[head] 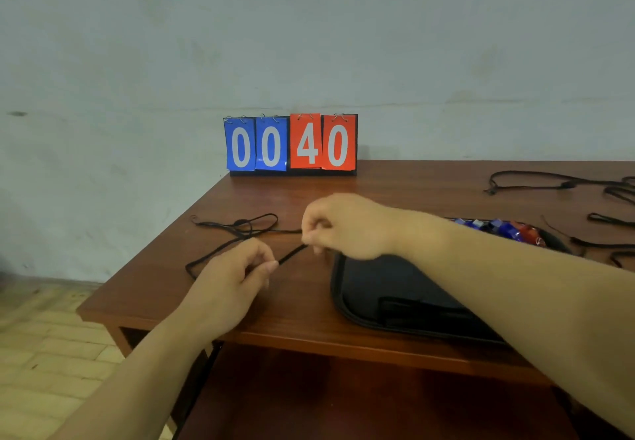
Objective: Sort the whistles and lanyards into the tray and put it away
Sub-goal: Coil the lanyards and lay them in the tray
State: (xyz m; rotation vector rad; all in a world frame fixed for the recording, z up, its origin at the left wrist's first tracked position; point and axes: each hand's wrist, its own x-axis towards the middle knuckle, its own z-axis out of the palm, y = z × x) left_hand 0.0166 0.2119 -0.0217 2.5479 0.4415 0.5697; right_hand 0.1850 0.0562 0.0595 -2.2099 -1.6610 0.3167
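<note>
Black cord is the thing in hand: one lanyard [240,227] lies looped on the left part of the table [292,319], and a short stretch of it runs taut between my two hands. My left hand [237,274] pinches the near end of that stretch between thumb and curled fingers, and my right hand [343,226], reaching across from the other side, pinches the far end the same way, just above the tray's left rim. The rest of the cord trails away toward the table's left edge in loose, crossing loops. Just right of my hands sits the dark tray [338,288], its near part showing no lanyards that I can make out. A cluster of blue and red whistles [505,228] shows at its far end, though my right forearm hides whether they lie inside it or beside it. More lanyards [549,178] are strewn over the right side of the table, well apart from this one. A flip scoreboard [290,144] reading 00 40 stands at the back edge against the wall. I judge this to be the lanyard-sorting step, early on. The next move calls for gathering the trailing loops into a tidy bundle without snagging them, then carrying it right into the tray.
</note>
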